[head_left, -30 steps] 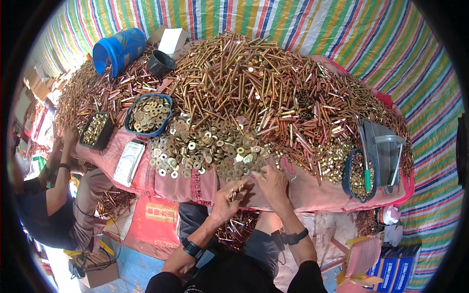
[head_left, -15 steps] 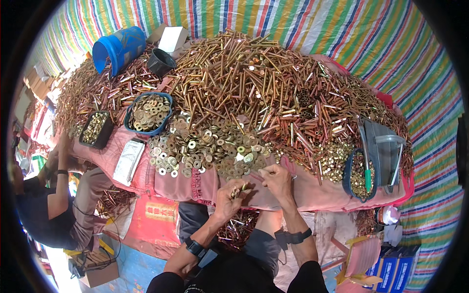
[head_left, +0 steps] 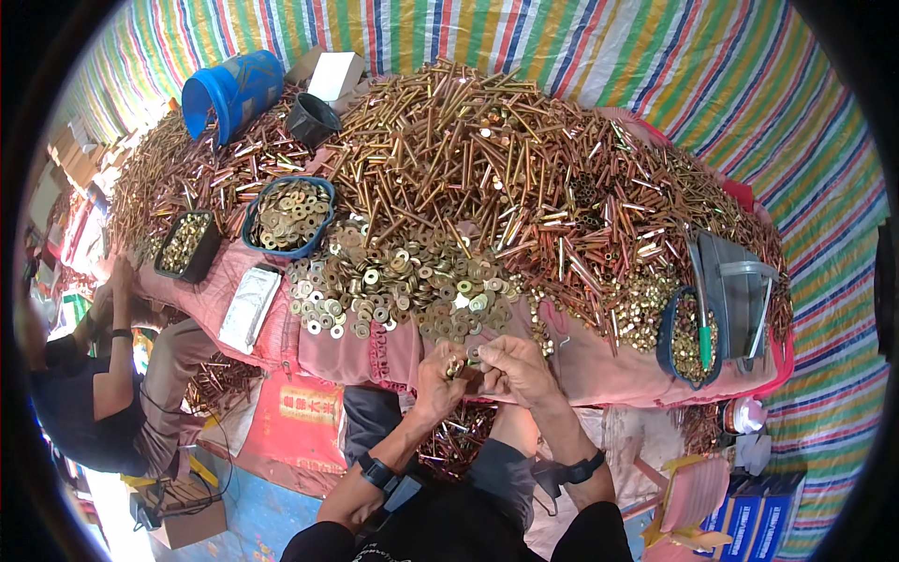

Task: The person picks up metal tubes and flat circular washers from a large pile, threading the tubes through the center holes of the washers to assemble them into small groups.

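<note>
In front of the heap's near edge my two hands meet. My left hand (head_left: 438,384) is closed around a few brass-coloured metal rods (head_left: 455,366), whose ends show between the fingers. My right hand (head_left: 521,371), fingertips pinched, holds a washer (head_left: 474,356) right beside those rod ends. Just beyond lies a spread of loose washers (head_left: 403,281) on the pink cloth (head_left: 342,361). A trail of small nuts (head_left: 540,328) lies beyond my right hand. The far ends of the rods are hidden in my left palm.
Behind the washers rises a big heap of metal rods and tubes (head_left: 449,159). Blue tub of washers (head_left: 329,225), black tub of nuts (head_left: 198,270) and silver packet (head_left: 251,307) stand left; a dark blue tub (head_left: 666,342) of nuts is right. Another person (head_left: 89,403) sits at far left.
My right hand has come back from the near edge of the washers and nuts, moving left and toward me, to meet my left hand. The left hand has hardly moved.
</note>
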Motion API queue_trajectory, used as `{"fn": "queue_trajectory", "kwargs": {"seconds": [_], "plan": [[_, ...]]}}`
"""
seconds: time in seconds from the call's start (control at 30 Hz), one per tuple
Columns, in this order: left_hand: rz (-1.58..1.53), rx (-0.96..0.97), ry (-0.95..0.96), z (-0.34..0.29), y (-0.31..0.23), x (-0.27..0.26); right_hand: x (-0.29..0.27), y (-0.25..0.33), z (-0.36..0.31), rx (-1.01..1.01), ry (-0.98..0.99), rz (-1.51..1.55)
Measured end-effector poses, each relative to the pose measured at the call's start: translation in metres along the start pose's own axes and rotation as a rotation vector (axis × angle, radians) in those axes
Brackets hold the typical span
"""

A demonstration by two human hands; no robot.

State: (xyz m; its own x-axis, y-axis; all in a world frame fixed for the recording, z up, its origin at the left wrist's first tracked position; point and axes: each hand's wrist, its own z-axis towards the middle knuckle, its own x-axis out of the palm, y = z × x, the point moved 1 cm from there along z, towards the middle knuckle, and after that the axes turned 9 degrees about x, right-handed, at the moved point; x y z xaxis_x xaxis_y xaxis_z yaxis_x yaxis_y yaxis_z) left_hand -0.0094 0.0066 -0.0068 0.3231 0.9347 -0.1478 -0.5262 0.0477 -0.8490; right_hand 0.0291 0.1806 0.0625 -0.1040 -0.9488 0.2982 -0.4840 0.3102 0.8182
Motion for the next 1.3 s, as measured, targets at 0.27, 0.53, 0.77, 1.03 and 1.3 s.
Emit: {"fn": "queue_trajectory", "kwargs": {"seconds": [0.27, 0.53, 0.77, 1.03, 1.3], "plan": [[0.02, 0.007, 0.012, -0.004, 0.003, 0.0, -0.01, 0.011, 0.002, -0.348, -0.377, -0.503], [0.032, 0.03, 0.015, -0.003, 0.002, -0.003, -0.065, 0.055, 0.048, -0.68, -0.867, -1.363], [-0.011, -0.017, 0.001, 0.0, -0.006, -0.003, -0.061, 0.054, 0.034, -0.684, -0.636, -0.534], [0.051, 0.041, 0.014, 0.002, -0.005, -0.004, -0.004, 0.046, -0.015, -0.454, -0.216, -0.248], [-0.042, 0.032, -0.012, -0.005, 0.004, 0.0, 0.014, 0.033, -0.017, -0.591, -0.346, -0.497]]}}
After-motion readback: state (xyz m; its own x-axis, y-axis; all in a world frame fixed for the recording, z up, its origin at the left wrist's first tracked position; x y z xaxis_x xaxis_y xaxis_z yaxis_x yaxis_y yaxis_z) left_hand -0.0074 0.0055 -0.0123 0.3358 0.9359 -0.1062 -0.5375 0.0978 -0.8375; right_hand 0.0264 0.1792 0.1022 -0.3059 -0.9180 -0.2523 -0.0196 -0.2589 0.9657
